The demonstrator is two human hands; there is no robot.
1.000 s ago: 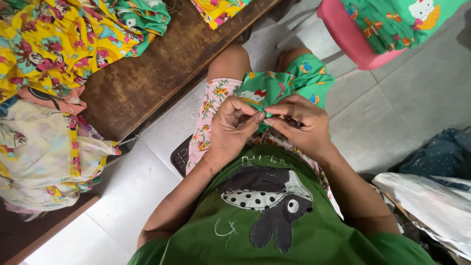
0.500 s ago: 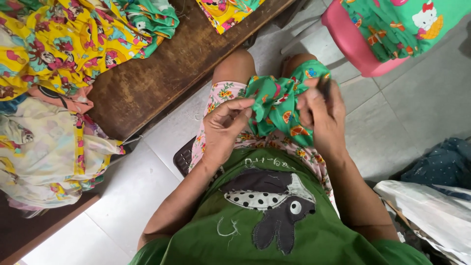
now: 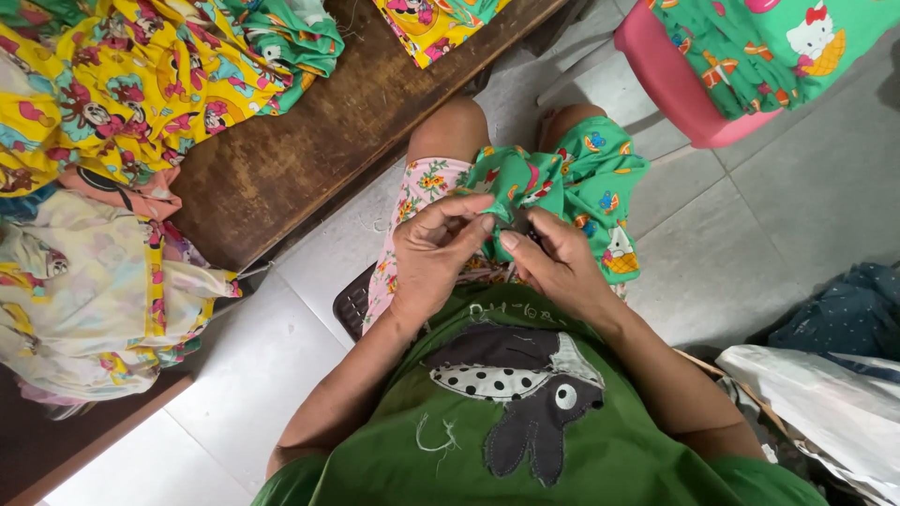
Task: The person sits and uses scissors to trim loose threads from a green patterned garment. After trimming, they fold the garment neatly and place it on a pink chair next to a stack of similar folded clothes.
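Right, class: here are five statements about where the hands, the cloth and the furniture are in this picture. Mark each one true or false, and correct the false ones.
1. Both hands pinch the green printed cloth on the lap. True: left hand and right hand meet at its edge.
2. The wooden table is bare. False: yellow printed fabric and other cloth lie on it.
3. A pink stool stands on the tiled floor. True.
4. The person wears a red shirt. False: it is a green shirt with an animal patch.
5. The hands rest apart on the knees. False: they are close together.
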